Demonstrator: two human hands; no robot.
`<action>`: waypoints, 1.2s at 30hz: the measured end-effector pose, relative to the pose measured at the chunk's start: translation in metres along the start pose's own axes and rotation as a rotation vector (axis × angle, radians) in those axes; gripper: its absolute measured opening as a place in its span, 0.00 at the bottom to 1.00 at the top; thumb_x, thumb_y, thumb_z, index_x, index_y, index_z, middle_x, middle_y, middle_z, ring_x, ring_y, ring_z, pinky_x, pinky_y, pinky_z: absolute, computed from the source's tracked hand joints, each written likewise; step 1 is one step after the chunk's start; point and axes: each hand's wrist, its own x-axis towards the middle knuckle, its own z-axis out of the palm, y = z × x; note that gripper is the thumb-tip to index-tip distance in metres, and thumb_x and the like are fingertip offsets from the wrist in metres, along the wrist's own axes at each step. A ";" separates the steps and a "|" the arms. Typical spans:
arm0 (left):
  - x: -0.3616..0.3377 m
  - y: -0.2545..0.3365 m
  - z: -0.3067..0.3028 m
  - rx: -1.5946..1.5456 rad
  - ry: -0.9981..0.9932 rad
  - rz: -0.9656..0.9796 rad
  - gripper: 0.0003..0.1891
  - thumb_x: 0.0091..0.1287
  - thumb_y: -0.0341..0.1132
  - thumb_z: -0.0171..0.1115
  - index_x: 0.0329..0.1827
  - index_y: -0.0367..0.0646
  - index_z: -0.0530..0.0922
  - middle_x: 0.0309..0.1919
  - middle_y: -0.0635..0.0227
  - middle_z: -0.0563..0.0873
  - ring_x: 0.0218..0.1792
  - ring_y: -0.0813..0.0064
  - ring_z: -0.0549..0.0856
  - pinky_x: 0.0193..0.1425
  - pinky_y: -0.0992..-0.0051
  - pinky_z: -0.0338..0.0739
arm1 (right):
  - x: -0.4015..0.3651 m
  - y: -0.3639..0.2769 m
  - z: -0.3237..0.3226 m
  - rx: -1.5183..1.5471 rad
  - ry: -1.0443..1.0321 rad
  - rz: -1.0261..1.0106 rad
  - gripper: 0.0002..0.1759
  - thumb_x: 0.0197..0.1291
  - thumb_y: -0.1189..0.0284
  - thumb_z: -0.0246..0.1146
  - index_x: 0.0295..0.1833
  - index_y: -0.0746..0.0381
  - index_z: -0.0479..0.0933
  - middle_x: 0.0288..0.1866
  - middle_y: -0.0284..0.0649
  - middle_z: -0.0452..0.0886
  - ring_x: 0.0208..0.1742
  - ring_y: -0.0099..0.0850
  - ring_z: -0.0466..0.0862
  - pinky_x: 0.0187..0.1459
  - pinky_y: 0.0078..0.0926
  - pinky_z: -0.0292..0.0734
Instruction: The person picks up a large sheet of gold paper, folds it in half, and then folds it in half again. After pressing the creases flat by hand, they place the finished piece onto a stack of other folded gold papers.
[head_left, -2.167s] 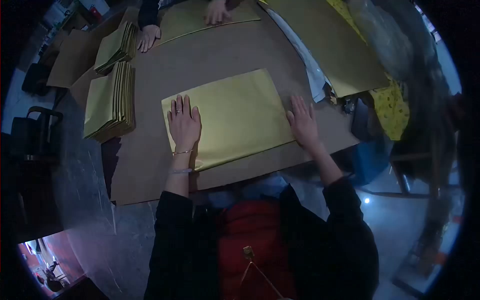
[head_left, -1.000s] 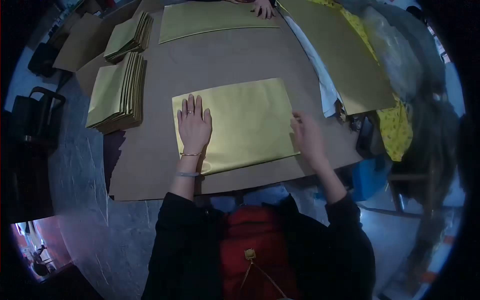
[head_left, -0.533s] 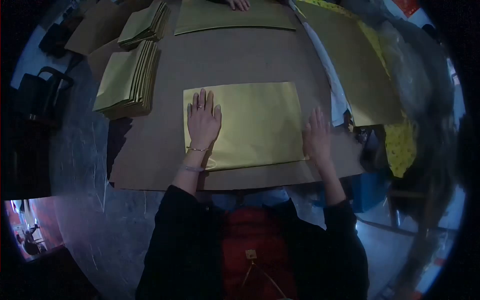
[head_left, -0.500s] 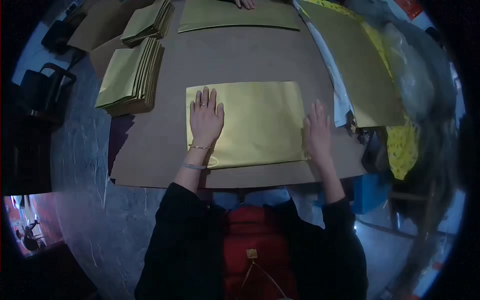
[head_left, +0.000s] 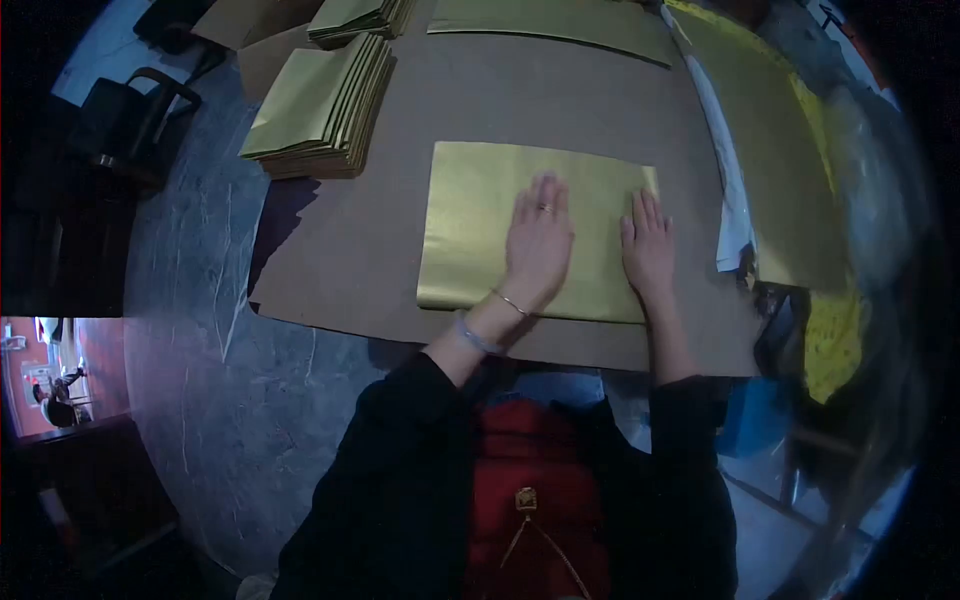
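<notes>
A gold paper sheet [head_left: 470,220], seemingly folded along its near edge, lies flat on the brown cardboard tabletop [head_left: 340,250]. My left hand [head_left: 540,240] rests palm down near the middle of the gold sheet, slightly blurred, its fingers extended and pointing away from me. At the sheet's right edge, my right hand [head_left: 650,250] lies flat with fingers stretched out. Neither hand grips anything.
Stacked gold folded papers [head_left: 300,100] stand at the table's left, with another stack [head_left: 350,15] behind. Flat gold sheets lie at the far edge [head_left: 550,20] and right [head_left: 770,150]. A blue box [head_left: 752,415] is below the right edge.
My left hand has slid from the sheet's left edge to its middle. My right hand now lies on the right edge. The view has shifted, and the other person's hand is out of sight.
</notes>
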 end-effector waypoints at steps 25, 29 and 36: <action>-0.110 -0.059 -0.029 0.079 -0.018 -0.236 0.30 0.70 0.45 0.50 0.73 0.44 0.61 0.73 0.57 0.59 0.73 0.56 0.59 0.72 0.52 0.55 | -0.008 -0.086 -0.051 0.598 0.131 -0.010 0.30 0.72 0.65 0.45 0.74 0.67 0.51 0.75 0.53 0.53 0.76 0.44 0.55 0.73 0.43 0.46; -0.109 -0.059 -0.030 0.127 -0.076 -0.256 0.29 0.70 0.46 0.47 0.73 0.44 0.60 0.73 0.57 0.59 0.73 0.56 0.58 0.73 0.54 0.52 | -0.031 -0.191 -0.044 1.631 -0.065 -0.058 0.32 0.72 0.68 0.45 0.75 0.68 0.44 0.78 0.49 0.48 0.77 0.40 0.51 0.74 0.36 0.45; -0.110 -0.059 -0.027 0.119 -0.032 -0.222 0.27 0.71 0.43 0.46 0.72 0.43 0.62 0.73 0.56 0.60 0.72 0.55 0.60 0.72 0.51 0.55 | -0.048 -0.176 0.013 1.983 -0.060 -0.053 0.40 0.71 0.55 0.45 0.76 0.67 0.39 0.80 0.47 0.38 0.80 0.39 0.38 0.76 0.36 0.29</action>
